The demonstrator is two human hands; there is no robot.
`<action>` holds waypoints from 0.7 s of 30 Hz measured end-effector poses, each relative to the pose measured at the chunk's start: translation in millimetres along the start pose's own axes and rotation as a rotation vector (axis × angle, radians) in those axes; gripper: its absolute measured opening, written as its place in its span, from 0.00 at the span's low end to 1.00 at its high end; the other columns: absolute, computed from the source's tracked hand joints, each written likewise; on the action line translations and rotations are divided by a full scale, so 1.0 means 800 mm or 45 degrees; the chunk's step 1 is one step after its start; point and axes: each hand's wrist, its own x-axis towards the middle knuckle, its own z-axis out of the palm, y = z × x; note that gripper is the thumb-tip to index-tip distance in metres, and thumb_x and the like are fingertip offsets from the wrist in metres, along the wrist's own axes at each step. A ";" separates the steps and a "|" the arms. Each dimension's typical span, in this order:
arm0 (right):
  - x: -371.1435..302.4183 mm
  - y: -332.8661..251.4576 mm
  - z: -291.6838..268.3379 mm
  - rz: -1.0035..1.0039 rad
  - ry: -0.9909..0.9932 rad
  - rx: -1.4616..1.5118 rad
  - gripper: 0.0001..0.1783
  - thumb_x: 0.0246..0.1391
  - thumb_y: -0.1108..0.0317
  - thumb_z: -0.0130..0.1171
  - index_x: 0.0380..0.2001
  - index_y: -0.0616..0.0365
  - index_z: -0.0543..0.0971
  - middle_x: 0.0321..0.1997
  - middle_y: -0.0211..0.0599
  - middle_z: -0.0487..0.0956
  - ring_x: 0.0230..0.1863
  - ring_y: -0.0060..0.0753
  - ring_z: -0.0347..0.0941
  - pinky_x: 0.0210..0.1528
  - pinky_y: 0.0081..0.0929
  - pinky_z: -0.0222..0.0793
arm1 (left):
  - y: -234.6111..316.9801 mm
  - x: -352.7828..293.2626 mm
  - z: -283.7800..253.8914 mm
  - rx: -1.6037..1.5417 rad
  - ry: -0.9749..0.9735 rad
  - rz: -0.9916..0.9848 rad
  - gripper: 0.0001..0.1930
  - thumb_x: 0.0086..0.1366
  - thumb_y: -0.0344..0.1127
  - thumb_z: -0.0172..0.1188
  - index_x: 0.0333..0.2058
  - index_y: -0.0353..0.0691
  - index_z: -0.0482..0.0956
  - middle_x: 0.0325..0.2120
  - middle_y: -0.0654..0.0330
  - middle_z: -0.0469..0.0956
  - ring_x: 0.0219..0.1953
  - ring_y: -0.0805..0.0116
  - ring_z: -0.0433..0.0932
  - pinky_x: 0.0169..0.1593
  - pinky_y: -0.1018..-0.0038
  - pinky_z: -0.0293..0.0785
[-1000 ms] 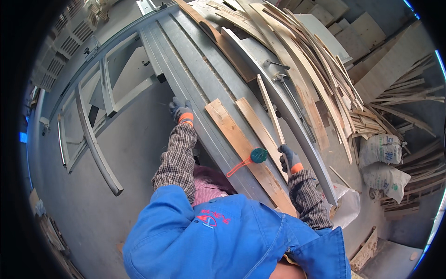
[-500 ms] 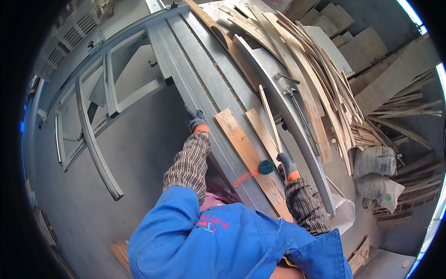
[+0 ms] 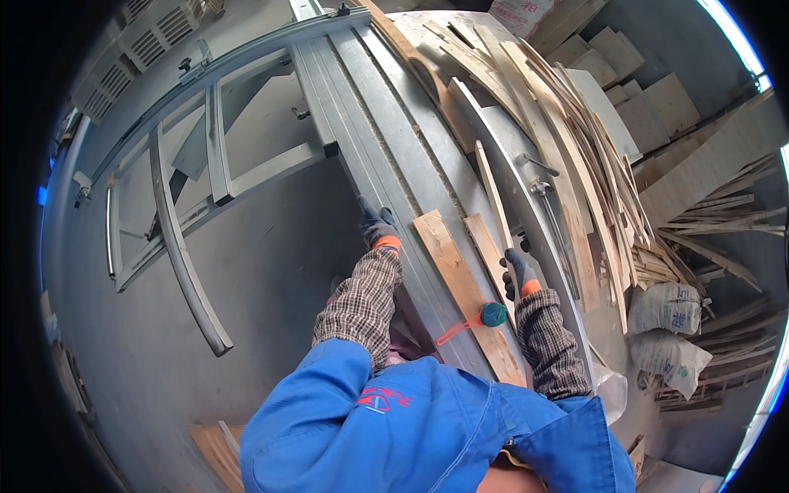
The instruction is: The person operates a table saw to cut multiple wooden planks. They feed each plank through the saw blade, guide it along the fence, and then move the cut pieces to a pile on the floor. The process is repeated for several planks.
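My left hand [image 3: 377,225], in a dark glove with an orange cuff, grips the left edge of a long grey metal table [image 3: 362,115] with two slots. My right hand [image 3: 518,275], gloved alike, is closed at the near end of a narrow wooden strip [image 3: 494,193]. The strip points away from me, beside a curved-looking metal rail [image 3: 526,197]. Between my hands lie a wide wooden board [image 3: 452,263] and a shorter, narrower board [image 3: 486,251]. A round teal object [image 3: 493,314] with an orange strap [image 3: 457,331] rests on the wide board.
A metal side frame [image 3: 218,148] extends at the left. Beyond the rail lie many loose wooden strips [image 3: 567,156], with a metal handle [image 3: 542,165] near them. Two filled white sacks [image 3: 667,308] sit at the right by stacked offcuts [image 3: 723,238].
My right hand and the wooden strip have moved forward along the rail. My left hand stays at the table's edge. The whole view has shifted, so the scene sits farther right.
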 end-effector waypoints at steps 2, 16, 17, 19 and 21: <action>-0.001 -0.016 0.008 -0.016 -0.037 -0.068 0.30 0.52 0.37 0.52 0.46 0.50 0.74 0.18 0.26 0.64 0.14 0.21 0.56 0.17 0.25 0.51 | -0.002 0.002 -0.007 -0.002 -0.049 -0.020 0.42 0.62 0.50 0.54 0.69 0.49 0.42 0.59 0.41 0.65 0.58 0.43 0.68 0.61 0.54 0.63; -0.005 -0.028 0.022 0.011 0.068 -0.056 0.28 0.48 0.39 0.55 0.41 0.50 0.75 0.19 0.26 0.62 0.16 0.22 0.53 0.19 0.26 0.48 | 0.027 -0.003 -0.028 0.034 0.078 0.040 0.39 0.63 0.42 0.56 0.68 0.48 0.46 0.52 0.38 0.72 0.51 0.40 0.73 0.55 0.56 0.70; -0.005 -0.024 0.019 0.020 0.069 -0.045 0.29 0.48 0.39 0.55 0.43 0.51 0.75 0.20 0.26 0.62 0.16 0.22 0.53 0.20 0.26 0.48 | 0.035 -0.004 -0.034 -0.025 -0.012 0.004 0.39 0.63 0.42 0.56 0.68 0.48 0.46 0.52 0.38 0.72 0.51 0.40 0.73 0.55 0.56 0.70; -0.006 -0.028 0.023 0.021 0.051 -0.051 0.29 0.48 0.39 0.55 0.44 0.51 0.75 0.20 0.26 0.62 0.16 0.22 0.53 0.20 0.26 0.47 | 0.029 0.001 -0.033 -0.069 0.010 0.000 0.39 0.64 0.44 0.55 0.69 0.50 0.45 0.49 0.38 0.73 0.48 0.40 0.75 0.52 0.55 0.72; -0.012 -0.031 0.027 0.006 0.047 -0.054 0.29 0.49 0.39 0.55 0.44 0.51 0.74 0.20 0.26 0.62 0.16 0.22 0.52 0.20 0.26 0.47 | 0.020 0.006 -0.020 -0.054 0.134 0.063 0.39 0.64 0.47 0.54 0.69 0.54 0.43 0.44 0.38 0.75 0.43 0.39 0.76 0.47 0.53 0.73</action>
